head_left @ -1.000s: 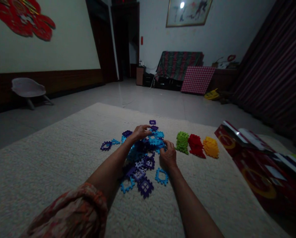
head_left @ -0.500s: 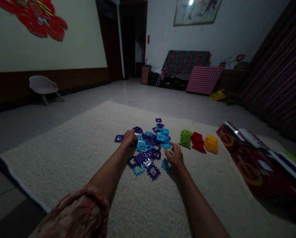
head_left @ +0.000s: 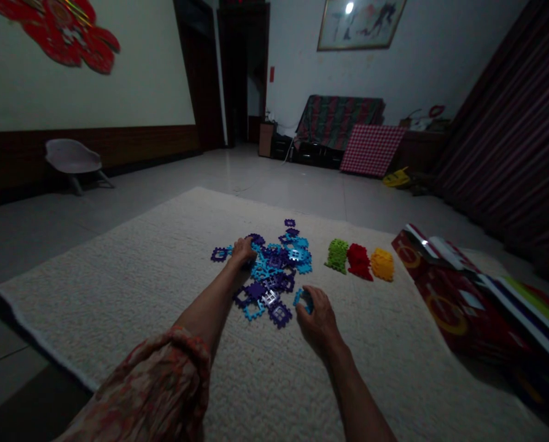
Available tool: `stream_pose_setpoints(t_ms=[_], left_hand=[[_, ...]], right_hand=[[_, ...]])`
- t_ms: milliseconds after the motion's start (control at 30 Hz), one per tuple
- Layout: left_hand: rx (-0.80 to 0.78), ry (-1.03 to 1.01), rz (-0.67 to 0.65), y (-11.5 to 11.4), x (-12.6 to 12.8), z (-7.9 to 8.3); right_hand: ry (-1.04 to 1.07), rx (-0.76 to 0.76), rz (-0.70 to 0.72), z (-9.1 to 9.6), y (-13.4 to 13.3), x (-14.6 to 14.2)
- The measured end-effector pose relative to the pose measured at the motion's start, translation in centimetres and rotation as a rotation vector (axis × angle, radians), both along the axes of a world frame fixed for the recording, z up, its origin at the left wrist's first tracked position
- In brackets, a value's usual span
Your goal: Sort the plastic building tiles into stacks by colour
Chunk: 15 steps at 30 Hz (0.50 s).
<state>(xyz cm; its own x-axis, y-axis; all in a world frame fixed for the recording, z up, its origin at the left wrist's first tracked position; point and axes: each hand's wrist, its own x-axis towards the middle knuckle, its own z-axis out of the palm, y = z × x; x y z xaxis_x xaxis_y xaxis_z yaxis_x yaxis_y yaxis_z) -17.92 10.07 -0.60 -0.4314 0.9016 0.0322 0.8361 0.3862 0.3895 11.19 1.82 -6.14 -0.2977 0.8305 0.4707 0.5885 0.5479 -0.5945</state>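
A pile of purple and light blue toothed plastic building pieces (head_left: 274, 264) lies on the cream carpet between my hands. My left hand (head_left: 243, 252) is at the pile's left edge with its fingers curled down over the pieces; what is under the fingertips is hidden. At the near right of the pile, my right hand (head_left: 319, 312) has thumb and fingers closed around a single light blue square piece (head_left: 298, 297), partly covered by the hand. A purple square frame piece (head_left: 219, 254) lies just left of my left hand.
Right of the pile stand stacks of green pieces (head_left: 337, 255), red pieces (head_left: 359, 260) and yellow pieces (head_left: 382, 264). A dark red box (head_left: 454, 301) lies along the carpet's right side. Farther off are a small chair (head_left: 73, 158) and a checked cloth (head_left: 371, 149).
My right hand has moved from the pile's right edge nearer to me, onto the light blue piece, and its fingers have closed around it. My left hand stays at the pile.
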Motion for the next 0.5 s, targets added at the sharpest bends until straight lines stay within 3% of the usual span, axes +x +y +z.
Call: stream_pose_setpoints(t_ms=[167,400,500], left_hand=[[0.139,-0.066,0.015,0.3,0.7,-0.6],[0.349,-0.105,0.09,0.8,0.7,0.3],[0.441,-0.156,0.082,1.1,1.9,0.6]], right_hand=[[0.0,-0.044,-0.003,0.2,0.1,0.2],[0.025,-0.044,-0.016,0.1,0.3,0.2],[0.034,-0.043,-0.036,0.1,0.5,0.1]])
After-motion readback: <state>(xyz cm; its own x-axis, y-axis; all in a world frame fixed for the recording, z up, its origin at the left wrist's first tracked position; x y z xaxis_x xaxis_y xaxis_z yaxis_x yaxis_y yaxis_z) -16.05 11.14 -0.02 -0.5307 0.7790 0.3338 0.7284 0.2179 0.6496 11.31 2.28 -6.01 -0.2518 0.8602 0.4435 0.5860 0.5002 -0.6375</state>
